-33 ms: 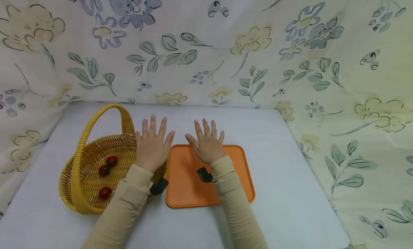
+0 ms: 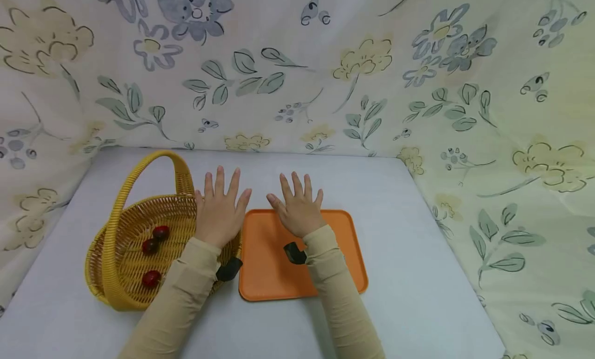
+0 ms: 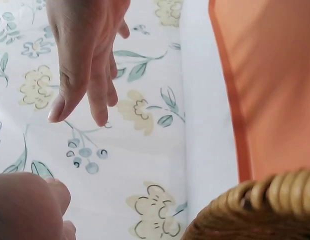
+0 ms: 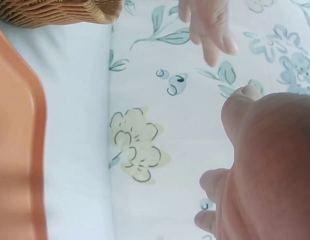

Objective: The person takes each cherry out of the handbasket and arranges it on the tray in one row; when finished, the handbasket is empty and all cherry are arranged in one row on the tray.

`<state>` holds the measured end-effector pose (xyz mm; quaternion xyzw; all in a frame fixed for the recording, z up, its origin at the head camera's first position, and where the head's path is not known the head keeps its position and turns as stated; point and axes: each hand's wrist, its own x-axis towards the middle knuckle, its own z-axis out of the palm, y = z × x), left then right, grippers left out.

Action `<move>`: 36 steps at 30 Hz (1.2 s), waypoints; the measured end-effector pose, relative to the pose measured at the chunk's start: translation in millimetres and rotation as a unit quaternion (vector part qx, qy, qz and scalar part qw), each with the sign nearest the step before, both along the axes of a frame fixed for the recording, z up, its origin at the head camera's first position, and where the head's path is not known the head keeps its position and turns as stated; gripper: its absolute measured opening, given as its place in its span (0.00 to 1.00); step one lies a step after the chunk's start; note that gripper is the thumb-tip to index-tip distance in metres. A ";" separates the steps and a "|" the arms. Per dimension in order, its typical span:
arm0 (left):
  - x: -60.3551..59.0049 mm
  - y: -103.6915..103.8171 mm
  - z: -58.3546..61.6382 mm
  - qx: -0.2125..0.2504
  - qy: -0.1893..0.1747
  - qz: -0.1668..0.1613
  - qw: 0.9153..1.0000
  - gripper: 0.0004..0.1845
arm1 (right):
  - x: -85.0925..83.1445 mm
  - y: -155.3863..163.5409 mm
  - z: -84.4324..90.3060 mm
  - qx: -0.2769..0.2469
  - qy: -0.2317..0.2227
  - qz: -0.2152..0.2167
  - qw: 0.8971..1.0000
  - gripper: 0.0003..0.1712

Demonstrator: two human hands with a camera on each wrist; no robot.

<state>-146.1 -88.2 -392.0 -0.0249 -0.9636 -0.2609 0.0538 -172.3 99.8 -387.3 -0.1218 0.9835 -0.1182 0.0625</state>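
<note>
A yellow wicker basket (image 2: 113, 204) with a tall arched handle stands on the left of the table. Inside it lie three small, glossy, dark red, cherry-like fruits (image 2: 151, 278). To its right is a flat orange tray (image 2: 265, 266) with rounded corners and a raised rim. My left hand (image 2: 218, 214) is held over the basket's right side, fingers spread and straight, holding nothing. Over the tray's far edge, my right hand (image 2: 299, 209) has its fingers spread too, with nothing in it. The wrist views show both hands raised above the table.
The white table (image 2: 409, 255) extends to the right of the tray. A floral cloth (image 2: 288, 69) hangs behind the table and along its right side. Small black pieces (image 2: 230, 269) stick out at both wrists, over beige sleeves (image 2: 346, 302).
</note>
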 end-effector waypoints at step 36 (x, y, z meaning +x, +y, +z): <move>132.5 -22.1 35.4 0.135 0.502 -0.036 0.854 0.23 | 24.6 -17.1 9.6 -0.032 0.044 0.239 0.970 0.33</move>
